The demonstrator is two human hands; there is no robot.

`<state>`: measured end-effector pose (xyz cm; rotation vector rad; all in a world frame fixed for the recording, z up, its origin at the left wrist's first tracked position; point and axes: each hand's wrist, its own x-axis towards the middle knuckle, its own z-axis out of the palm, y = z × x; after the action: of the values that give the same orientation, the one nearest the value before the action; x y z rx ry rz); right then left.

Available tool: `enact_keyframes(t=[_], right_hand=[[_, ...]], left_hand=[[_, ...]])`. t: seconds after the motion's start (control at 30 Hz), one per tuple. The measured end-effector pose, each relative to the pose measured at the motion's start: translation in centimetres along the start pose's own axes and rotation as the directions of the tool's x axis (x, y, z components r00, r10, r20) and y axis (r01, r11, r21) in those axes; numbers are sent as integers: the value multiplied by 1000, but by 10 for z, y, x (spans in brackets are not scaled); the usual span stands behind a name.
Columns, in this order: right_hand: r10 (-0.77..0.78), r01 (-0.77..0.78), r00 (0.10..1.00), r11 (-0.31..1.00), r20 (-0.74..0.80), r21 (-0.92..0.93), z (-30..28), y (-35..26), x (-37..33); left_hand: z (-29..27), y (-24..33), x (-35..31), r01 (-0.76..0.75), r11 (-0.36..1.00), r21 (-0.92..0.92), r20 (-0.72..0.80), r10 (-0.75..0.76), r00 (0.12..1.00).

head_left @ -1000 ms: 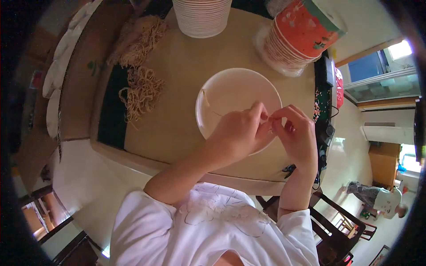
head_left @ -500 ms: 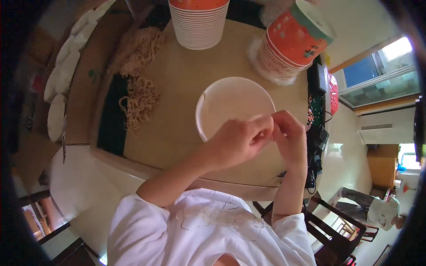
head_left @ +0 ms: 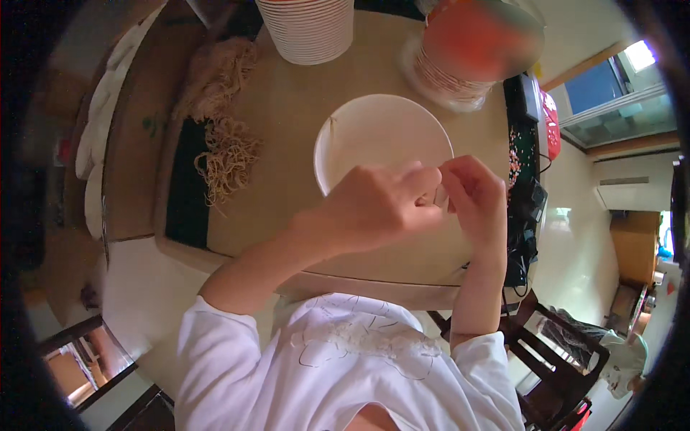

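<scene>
A white paper bucket (head_left: 384, 136) stands on the table in front of me, its open mouth up. At its left rim a short tan strand (head_left: 333, 121) shows against the wall. Over the near right part of the rim, my left hand (head_left: 384, 201) is closed, fingertips together. Beside it, my right hand (head_left: 476, 188) is pinched, its fingertips nearly meeting the left ones. Whatever lies between the fingers is hidden or too small to make out. To the left lies a loose heap of tan string (head_left: 228, 154).
At the far side stands a stack of white paper buckets (head_left: 309, 32). Right of it, wrapped orange-printed buckets (head_left: 460, 61) lean over. Black cables and adapters (head_left: 530, 208) line the right table edge. A dark wooden chair (head_left: 553, 352) and another person (head_left: 622, 359) are at lower right.
The view has shifted, so the bucket and stacks sit higher in it. Both hands stay together at the rim, closed as before, with the left hand slightly turned.
</scene>
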<state>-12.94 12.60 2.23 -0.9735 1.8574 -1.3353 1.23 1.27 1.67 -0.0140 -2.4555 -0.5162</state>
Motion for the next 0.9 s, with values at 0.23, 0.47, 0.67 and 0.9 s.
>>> enact_keyframes(t=[0.23, 0.47, 0.67, 0.9], right_hand=[[-39, 39, 997, 999, 62, 4, -2, -2, 6], [-152, 152, 988, 987, 10, -45, 0, 14, 0], [-281, 286, 944, 958, -171, 4, 25, 30, -18], [-471, 456, 713, 874, -519, -167, 56, 48, -31]], left_hand=[[9, -11, 9, -118, 968, 221, -7, 123, 992], [9, -1, 8, 101, 995, -21, 41, -100, 994], [12, -5, -9, 637, 332, -696, 410, -544, 732], [6, -11, 4, 743, -272, -611, 762, -458, 459]])
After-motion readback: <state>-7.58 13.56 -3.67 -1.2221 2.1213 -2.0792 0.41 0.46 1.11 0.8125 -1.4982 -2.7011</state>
